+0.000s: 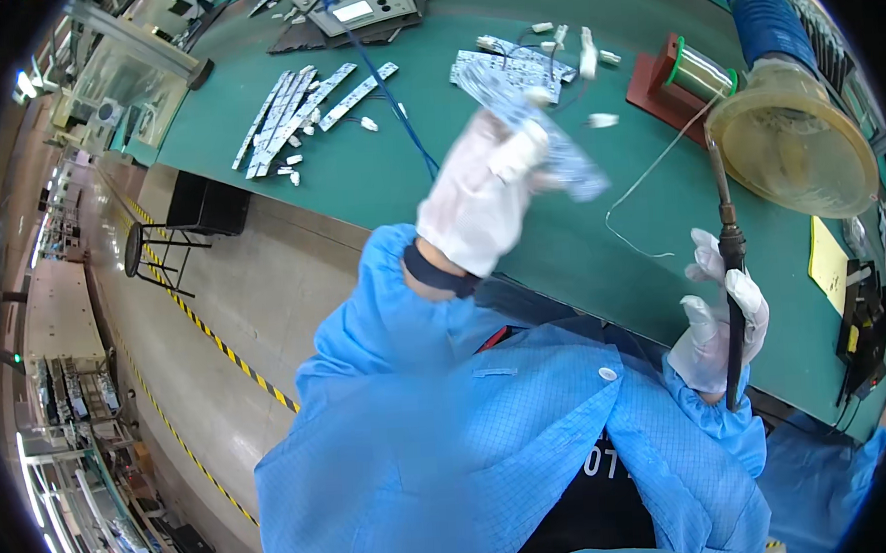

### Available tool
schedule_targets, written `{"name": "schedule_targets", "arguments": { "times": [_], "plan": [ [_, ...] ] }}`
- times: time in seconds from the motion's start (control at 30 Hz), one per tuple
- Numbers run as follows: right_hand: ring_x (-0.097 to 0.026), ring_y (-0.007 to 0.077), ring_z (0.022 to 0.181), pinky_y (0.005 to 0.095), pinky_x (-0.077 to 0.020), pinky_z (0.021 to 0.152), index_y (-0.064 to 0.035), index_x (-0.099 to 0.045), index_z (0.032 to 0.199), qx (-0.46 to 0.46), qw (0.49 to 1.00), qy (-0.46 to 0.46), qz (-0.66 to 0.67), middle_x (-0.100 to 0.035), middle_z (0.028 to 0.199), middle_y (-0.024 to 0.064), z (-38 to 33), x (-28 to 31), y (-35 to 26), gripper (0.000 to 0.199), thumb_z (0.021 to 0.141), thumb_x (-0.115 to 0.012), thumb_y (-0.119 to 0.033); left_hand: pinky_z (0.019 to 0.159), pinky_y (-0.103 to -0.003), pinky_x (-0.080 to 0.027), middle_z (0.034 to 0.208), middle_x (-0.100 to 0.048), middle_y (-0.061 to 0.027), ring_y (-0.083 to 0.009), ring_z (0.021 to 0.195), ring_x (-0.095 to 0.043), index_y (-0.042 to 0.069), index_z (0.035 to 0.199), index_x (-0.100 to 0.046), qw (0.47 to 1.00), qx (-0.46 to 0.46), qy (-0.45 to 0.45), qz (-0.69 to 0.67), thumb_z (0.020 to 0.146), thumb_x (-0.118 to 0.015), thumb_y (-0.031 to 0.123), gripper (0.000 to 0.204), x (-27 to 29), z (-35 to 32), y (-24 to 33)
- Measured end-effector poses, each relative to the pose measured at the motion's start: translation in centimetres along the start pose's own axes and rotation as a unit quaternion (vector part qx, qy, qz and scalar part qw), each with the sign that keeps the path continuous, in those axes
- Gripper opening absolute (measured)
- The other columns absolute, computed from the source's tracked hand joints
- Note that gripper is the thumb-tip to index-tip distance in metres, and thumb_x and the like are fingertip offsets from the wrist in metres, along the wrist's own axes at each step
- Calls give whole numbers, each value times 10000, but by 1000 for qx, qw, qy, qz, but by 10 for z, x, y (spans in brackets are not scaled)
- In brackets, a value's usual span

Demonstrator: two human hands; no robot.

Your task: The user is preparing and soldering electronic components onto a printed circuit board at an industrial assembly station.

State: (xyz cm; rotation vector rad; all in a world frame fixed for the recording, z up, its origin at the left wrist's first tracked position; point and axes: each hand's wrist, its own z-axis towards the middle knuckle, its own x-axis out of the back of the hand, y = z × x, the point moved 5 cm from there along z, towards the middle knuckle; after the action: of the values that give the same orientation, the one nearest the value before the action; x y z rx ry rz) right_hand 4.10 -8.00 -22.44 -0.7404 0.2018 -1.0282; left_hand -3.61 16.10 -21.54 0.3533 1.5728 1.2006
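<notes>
My left hand [471, 203], in a white glove, is closed on a pale strip-shaped circuit board [563, 152] that is smeared by motion. Behind it on the green bench lies a pile of similar white boards [524, 65] with wires and small white connectors. In my right hand [705, 341], also gloved, is a soldering iron [731, 246], held upright by its dark handle. Its tip comes close to the rim of a yellowish fume funnel [792, 148]. Near the iron stands a solder wire spool [701, 71] on a red-brown holder, its wire trailing across the bench.
More LED-like board strips [289, 109] lie at the left of the bench. A control box with a display [364, 10] stands at the back, a blue cord [388, 89] hanging before it. At right are a yellow pad [827, 261] and a black stand [862, 330]. A stool [151, 254] stands left.
</notes>
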Motion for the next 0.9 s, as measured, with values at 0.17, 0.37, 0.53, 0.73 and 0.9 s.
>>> {"name": "schedule_targets", "arguments": {
  "times": [0.17,0.37,0.53,0.73,0.9],
  "plan": [
    [-599,367,1087,383,-520,765,-102,-444,1250,52,995,-49,-65,-513,1261,339,6,-3,-2,575,765,-751,-84,869,-414,-497,1225,-499,-113,-267,1155,-514,71,1284,-404,985,111,-97,-90,930,-535,207,401,-40,-23,-35],
    [-570,392,1118,429,-497,891,-35,-410,1276,10,1000,25,8,-528,1301,249,6,3,3,636,753,-769,-66,823,-404,-559,1148,-492,-113,-234,1085,-563,23,1266,-385,985,103,-92,-100,963,-486,132,338,-54,-35,-40],
    [-563,420,1134,517,-487,933,-144,-454,1269,47,989,59,128,-577,1192,270,10,2,-2,577,789,-649,111,771,-439,-556,1177,-525,-100,-266,1083,-562,108,1283,-418,983,101,-135,-73,915,-615,226,433,-49,-40,-50],
    [-577,402,1113,514,-505,917,-118,-432,1292,22,982,69,176,-581,1191,259,6,6,-3,591,790,-624,130,811,-327,-548,1064,-554,-123,-213,930,-629,-13,1216,-454,984,68,-156,54,811,-711,123,498,-46,-38,-32],
    [-588,394,1096,512,-503,916,-126,-386,1322,-14,986,87,140,-591,1175,250,2,9,0,620,799,-646,81,682,-300,-544,1025,-588,-132,-200,798,-638,5,1220,-467,989,30,-65,131,676,-850,270,716,-19,-36,-24]
  ]
}}
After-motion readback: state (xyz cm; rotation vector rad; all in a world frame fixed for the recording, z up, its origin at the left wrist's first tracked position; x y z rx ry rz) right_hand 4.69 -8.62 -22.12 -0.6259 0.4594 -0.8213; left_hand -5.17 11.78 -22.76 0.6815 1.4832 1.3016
